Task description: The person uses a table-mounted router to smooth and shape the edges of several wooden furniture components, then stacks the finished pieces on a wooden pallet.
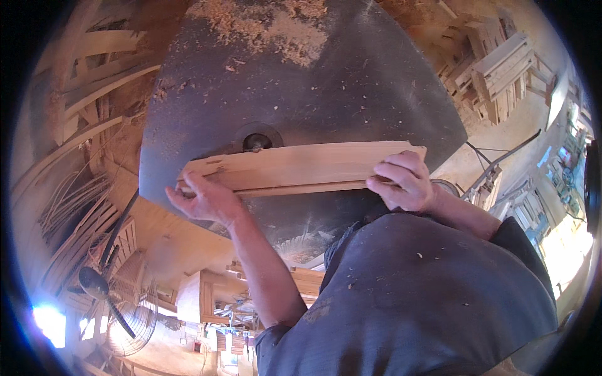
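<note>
I have both hands on a long, pale wooden board (301,168) that lies flat across the dark metal counter (376,94) of a woodworking machine. My left hand (204,199) grips the board's left end, fingers curled over its near edge, and my right hand (404,182) is clamped over the right end, knuckles up. The board's far edge sits just beside the small round spindle cutter (254,141) that stands up through the counter's insert; I cannot tell whether wood and cutter are actually touching. The cutter meets the board near its left end, so by my reading most of the length has not yet gone past it and the pass is at an early stage, though I cannot tell which way the board travels. A heap of sawdust (276,25) lies on the far part of the counter, with loose chips scattered around. Off to the side, curved wooden strips (88,75) are stacked on my left, wooden frames (501,69) on my right, and a pedestal fan (116,301) stands on the floor.
</note>
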The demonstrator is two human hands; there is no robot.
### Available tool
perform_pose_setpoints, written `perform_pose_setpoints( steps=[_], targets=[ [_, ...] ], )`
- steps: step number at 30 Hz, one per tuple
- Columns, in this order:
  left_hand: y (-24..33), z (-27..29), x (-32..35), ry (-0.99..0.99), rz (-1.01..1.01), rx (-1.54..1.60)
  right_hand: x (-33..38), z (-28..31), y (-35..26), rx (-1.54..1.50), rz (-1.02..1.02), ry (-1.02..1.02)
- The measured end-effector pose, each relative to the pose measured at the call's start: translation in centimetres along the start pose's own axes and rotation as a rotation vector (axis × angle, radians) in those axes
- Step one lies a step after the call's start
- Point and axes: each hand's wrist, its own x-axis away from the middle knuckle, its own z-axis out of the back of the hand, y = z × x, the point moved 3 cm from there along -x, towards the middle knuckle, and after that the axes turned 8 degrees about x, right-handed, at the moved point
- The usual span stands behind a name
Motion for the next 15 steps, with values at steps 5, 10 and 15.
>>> perform_pose_setpoints(
  steps=[5, 10, 15],
  targets=[
    [-1.3, 1.3, -3.2, 0.021, 0.062, 0.051, -2.2, -1.4, -0.5, -0.028, 0.09, -0.018],
    [-2.7, 2.8, -6.5, 0.095, 0.012, 0.105, -5.3, -3.4, -1.5, -0.06, 0.126, -0.011],
    [-3.5, 4.4, -9.2, 0.148, 0.089, 0.039, -8.1, -5.4, -2.6, -0.126, 0.166, -0.065]
  ],
)
